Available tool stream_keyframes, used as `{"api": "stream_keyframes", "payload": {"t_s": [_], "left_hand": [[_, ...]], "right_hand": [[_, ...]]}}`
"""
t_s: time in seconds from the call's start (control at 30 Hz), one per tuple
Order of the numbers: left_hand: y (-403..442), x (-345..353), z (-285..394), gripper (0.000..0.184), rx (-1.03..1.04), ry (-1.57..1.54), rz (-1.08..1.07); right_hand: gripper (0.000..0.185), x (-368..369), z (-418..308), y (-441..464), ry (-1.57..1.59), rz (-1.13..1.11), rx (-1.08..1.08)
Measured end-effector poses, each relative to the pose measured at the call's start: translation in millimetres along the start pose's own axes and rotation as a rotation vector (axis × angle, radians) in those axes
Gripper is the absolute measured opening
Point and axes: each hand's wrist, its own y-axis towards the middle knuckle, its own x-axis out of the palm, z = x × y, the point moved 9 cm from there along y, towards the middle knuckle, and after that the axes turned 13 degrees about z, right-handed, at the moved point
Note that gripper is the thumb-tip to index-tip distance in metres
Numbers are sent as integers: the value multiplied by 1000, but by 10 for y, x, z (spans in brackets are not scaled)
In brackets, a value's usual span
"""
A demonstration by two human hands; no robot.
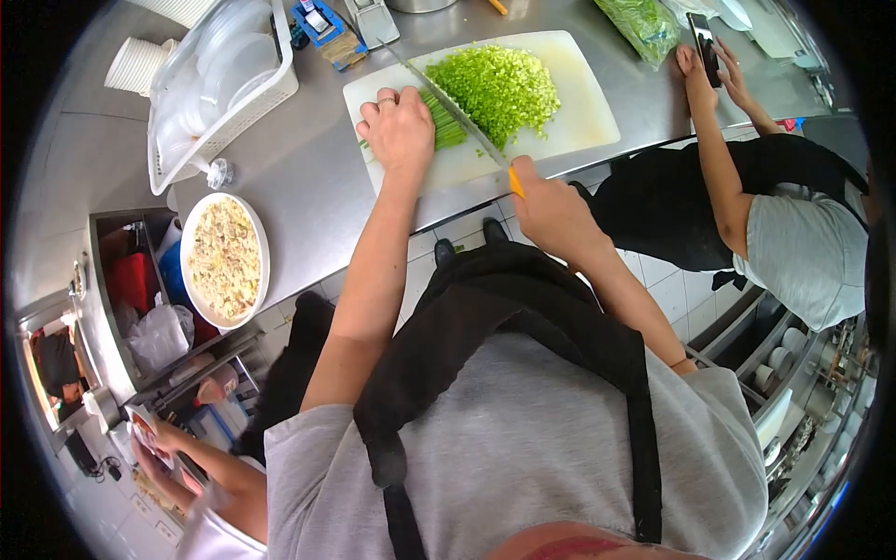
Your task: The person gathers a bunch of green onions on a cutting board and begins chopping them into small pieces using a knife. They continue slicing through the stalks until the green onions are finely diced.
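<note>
On a white cutting board (583,112) lies a bundle of green onions (446,129), with a heap of finely chopped green onion (499,89) to its right. My left hand (399,129) presses down on the bundle, its fingers curled over the stalks. My right hand (558,217) is closed round the yellow handle of a knife (479,137). The long blade runs diagonally across the board, between the uncut stalks and the chopped heap. Whether the edge touches the board I cannot tell.
A white basket (219,140) of plastic lids and a bowl of fried rice (224,257) stand left on the steel counter (308,187). A bag of greens (644,28) lies at back right. A co-worker's hands (714,70) hold a phone; another person (210,476) is at lower left.
</note>
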Motion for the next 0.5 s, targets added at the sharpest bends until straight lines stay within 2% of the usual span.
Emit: {"api": "stream_keyframes", "payload": {"t_s": [0.37, 0.5], "left_hand": [[-10, -8, 19, 8, 20, -19, 16], [-15, 15, 19, 9, 14, -45, -21]], "right_hand": [[24, -84, -23, -222, -74, -13, 6], [25, -46, 10, -225, 5, -40, 20]]}}
